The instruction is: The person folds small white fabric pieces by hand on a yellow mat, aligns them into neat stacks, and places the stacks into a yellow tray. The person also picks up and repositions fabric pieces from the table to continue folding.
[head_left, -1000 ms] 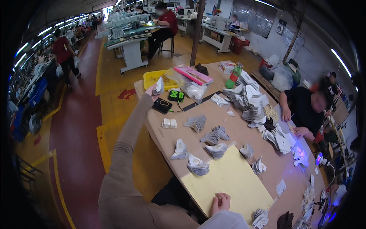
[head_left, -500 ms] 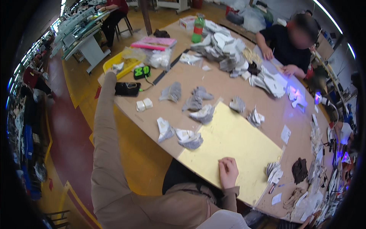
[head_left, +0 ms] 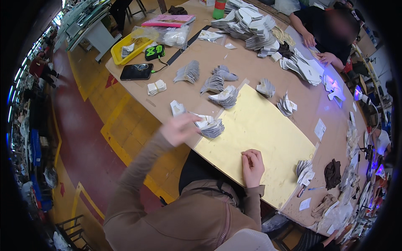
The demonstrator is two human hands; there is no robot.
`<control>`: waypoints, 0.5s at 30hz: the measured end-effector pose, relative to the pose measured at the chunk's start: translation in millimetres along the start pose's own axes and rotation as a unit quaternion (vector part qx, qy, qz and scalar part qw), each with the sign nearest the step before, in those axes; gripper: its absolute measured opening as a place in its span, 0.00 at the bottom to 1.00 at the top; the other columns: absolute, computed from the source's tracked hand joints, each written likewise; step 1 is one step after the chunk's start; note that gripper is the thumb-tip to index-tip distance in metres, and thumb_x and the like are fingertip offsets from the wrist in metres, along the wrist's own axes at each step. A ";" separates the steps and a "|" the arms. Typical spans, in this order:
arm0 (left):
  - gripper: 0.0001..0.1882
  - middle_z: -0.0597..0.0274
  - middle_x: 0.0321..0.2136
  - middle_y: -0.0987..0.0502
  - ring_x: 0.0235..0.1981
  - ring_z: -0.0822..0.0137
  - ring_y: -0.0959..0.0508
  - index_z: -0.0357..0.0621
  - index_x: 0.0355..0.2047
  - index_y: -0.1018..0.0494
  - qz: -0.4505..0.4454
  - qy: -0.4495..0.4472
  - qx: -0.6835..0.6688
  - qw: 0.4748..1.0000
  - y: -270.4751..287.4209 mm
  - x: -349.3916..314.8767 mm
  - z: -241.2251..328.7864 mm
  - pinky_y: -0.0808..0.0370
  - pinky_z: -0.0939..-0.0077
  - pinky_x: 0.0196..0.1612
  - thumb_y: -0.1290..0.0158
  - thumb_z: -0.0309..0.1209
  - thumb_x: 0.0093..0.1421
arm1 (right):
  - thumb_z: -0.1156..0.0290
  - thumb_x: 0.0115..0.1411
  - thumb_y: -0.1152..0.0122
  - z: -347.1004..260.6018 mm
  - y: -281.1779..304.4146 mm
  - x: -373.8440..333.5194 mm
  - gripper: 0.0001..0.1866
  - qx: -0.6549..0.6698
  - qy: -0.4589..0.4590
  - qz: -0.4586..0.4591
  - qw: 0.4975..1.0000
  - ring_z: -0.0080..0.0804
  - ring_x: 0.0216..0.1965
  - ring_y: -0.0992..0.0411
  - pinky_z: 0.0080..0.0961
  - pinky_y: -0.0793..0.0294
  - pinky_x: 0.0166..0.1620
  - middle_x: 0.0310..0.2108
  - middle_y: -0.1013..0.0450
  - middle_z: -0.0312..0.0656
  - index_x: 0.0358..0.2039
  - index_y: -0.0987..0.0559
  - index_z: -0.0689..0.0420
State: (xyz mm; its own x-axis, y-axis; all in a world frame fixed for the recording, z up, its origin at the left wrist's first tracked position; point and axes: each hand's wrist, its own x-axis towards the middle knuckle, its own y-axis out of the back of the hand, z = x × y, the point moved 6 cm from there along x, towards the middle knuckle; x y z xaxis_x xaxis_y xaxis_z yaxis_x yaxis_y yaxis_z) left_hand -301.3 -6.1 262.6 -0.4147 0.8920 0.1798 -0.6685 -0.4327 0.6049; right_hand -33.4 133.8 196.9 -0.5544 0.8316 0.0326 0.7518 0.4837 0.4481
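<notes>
My left hand (head_left: 180, 129) hangs over the table's near left edge, smeared by motion. Its fingers point right, toward a stack of white-and-grey cut pieces (head_left: 212, 128), and whether it holds anything does not show. Partly covered by it, a second bundle (head_left: 177, 108) of such pieces lies just beyond. My right hand (head_left: 253, 167) rests at the near edge of the yellow sheet (head_left: 261, 129), fingers curled in and nothing visible in them. Past the sheet's far left corner sit more fanned stacks, among them a grey one (head_left: 187, 72) and a white-topped one (head_left: 225, 97).
A yellow tray (head_left: 121, 61), black phone (head_left: 136, 72) and banded white bundle (head_left: 156, 87) lie at the left. Large piles of pieces (head_left: 255, 27) fill the far side, where a co-worker (head_left: 331, 37) sits by a violet lamp (head_left: 358, 93). Dark brown cloth (head_left: 333, 173) lies right.
My left hand has come back from the yellow tray toward the near stacks. My right hand keeps its place on the yellow sheet, still curled. The view has shifted slightly.
</notes>
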 end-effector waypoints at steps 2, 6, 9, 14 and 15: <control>0.19 0.55 0.43 0.24 0.46 0.56 0.25 0.40 0.48 0.26 0.030 -0.068 0.078 0.994 -38.6 -4.4 19.7 0.27 0.65 0.51 0.41 0.27 0.55 | 0.80 0.60 0.43 -1.3 1.1 -0.4 0.03 0.002 0.009 0.002 1.000 0.20 0.30 0.32 0.15 0.32 0.34 0.36 0.29 0.36 0.34 0.22 0.62; 0.21 0.57 0.43 0.25 0.46 0.54 0.26 0.41 0.46 0.25 0.101 -0.083 0.100 0.986 -86.3 -16.4 24.1 0.28 0.62 0.51 0.40 0.23 0.49 | 0.79 0.62 0.44 -0.1 3.0 -1.7 0.05 0.030 0.004 -0.014 0.999 0.18 0.31 0.32 0.15 0.32 0.35 0.34 0.29 0.35 0.38 0.22 0.62; 0.18 0.58 0.42 0.25 0.45 0.54 0.26 0.41 0.42 0.24 0.099 -0.147 0.079 0.981 -122.1 -21.7 43.2 0.28 0.62 0.50 0.40 0.22 0.48 | 0.78 0.62 0.43 3.8 4.8 -3.3 0.06 0.052 -0.019 -0.015 0.998 0.19 0.30 0.32 0.16 0.32 0.35 0.33 0.28 0.36 0.40 0.23 0.62; 0.11 0.58 0.43 0.25 0.45 0.53 0.26 0.41 0.37 0.23 0.055 -0.159 -0.040 0.985 -125.7 -22.8 60.3 0.28 0.62 0.50 0.41 0.22 0.52 | 0.78 0.63 0.44 3.0 6.3 -5.1 0.07 0.063 0.004 -0.013 0.998 0.18 0.31 0.33 0.16 0.32 0.36 0.31 0.29 0.35 0.41 0.23 0.62; 0.11 0.58 0.43 0.25 0.46 0.53 0.26 0.41 0.37 0.23 0.070 -0.151 -0.030 0.986 -115.2 -20.1 55.9 0.28 0.62 0.50 0.41 0.23 0.52 | 0.78 0.63 0.44 3.4 6.3 -5.2 0.07 0.055 0.002 -0.015 0.998 0.18 0.31 0.33 0.16 0.32 0.36 0.32 0.29 0.35 0.41 0.23 0.62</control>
State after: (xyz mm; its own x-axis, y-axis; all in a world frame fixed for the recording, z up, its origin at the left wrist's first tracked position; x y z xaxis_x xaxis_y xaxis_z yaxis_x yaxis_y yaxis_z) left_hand -181.4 33.1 232.7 -0.3090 0.8172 0.4866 -0.6569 -0.5534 0.5122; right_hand -24.6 133.4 196.5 -0.5783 0.8155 0.0239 0.7697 0.5357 0.3473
